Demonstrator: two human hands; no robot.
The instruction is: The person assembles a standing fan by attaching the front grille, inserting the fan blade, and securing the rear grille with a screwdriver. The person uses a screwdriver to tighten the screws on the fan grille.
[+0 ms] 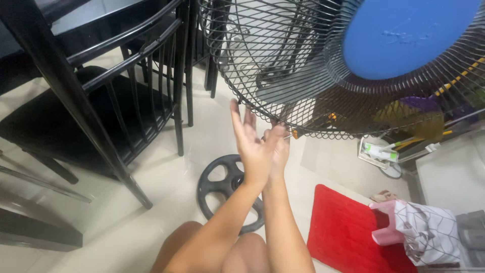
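- Head view: black wire fan grille (283, 76) with a blue centre cap (404, 35) hangs over the floor, tilted toward the person
- left hand (250, 146) is spread open at its lower rim, holding nothing
- right hand (279, 146) pinches a small screwdriver (292, 135) against that rim
- grille looks light and springy, thin wires would bend, so I'd grab the thick outer rim

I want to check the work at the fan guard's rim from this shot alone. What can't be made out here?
- Head view: the right hand sits behind the left hand, so what it grips at the fan guard rim is hidden.
- The blue hub and guard run off the top and right edges.
- The black base is partly covered by the forearms.
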